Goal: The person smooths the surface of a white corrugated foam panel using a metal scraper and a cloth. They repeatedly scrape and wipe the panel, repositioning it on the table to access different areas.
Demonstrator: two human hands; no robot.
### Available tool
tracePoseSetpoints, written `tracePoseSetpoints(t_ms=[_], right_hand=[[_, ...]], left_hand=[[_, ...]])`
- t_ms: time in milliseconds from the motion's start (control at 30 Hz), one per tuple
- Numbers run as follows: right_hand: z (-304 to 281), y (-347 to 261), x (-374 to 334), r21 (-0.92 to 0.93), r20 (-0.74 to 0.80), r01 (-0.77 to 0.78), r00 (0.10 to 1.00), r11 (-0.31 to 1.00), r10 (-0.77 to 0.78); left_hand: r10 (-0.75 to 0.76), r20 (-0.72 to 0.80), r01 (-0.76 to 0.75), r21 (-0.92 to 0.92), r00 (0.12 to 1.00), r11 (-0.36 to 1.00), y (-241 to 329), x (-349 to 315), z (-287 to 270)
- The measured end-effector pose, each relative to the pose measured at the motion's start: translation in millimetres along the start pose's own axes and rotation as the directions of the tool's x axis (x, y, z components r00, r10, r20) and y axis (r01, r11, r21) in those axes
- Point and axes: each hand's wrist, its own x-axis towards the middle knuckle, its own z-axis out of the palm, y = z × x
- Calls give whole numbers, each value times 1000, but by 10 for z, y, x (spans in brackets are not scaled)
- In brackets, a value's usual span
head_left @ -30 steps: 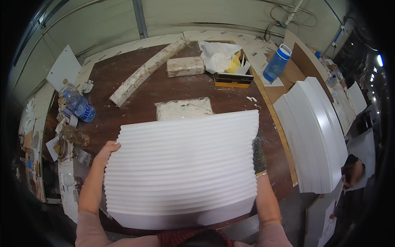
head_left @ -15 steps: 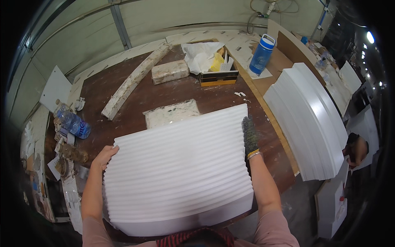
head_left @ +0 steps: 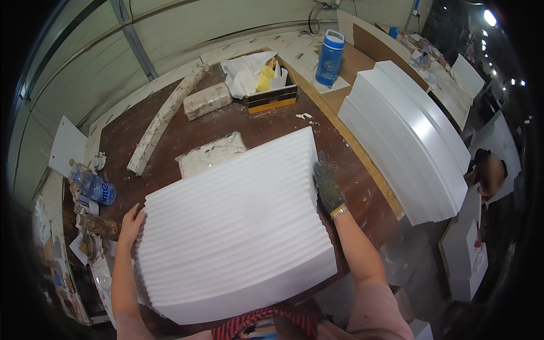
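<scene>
A large stack of white panels (head_left: 232, 221) lies in front of me, spread so that their long edges form rows of ridges. A smooth white face shows along its near side. My left hand (head_left: 133, 222), bare, rests at the stack's far left edge with its fingers stretched along it. On the right, my right hand (head_left: 328, 190) wears a dark grey glove with a yellow cuff. Its fingers lie extended against the stack's right side, around no part of it. The brown tabletop (head_left: 136, 119) shows beyond the stack.
A plaster-smeared bar (head_left: 164, 122), a wrapped block (head_left: 208, 102) and a smeared slab (head_left: 209, 153) lie beyond the stack. Further right are a small box (head_left: 271, 99), a blue bottle (head_left: 330, 59) and another white panel stack (head_left: 408, 141). A plastic bottle (head_left: 93, 184) stands left. Another person (head_left: 488, 173) is far right.
My view has turned, so the table things sit further left and the stack looks more tilted. My left hand's grip at the corner has loosened; my right hand has slid slightly nearer along the edge.
</scene>
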Motion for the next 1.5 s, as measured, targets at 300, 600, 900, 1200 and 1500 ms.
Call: tracePoseSetpoints(t_ms=[300, 600, 900, 1200, 1500], right_hand=[[-253, -254, -1903, 499, 208, -226, 968, 837, 138], [384, -700, -2006, 14, -179, 22, 984, 1000, -19], [363, -588, -1710, -105, -176, -26, 984, 994, 7], [349, -456, -1237, 81, -330, -22, 943, 996, 48], [262, -547, -1005, -166, -232, 7, 972, 986, -45]], left_hand=[[-212, 50, 211, -452, 976, 867, -862, -1865, -178], [-271, -8, 264, -208, 962, 942, -1154, -1751, -167], [457, 38, -409, 516, 889, 752, 451, -2195, 877], [621, 224, -610, 596, 751, 523, 824, -2591, 2006], [667, 106, -582, 600, 738, 549, 769, -2577, 2076]])
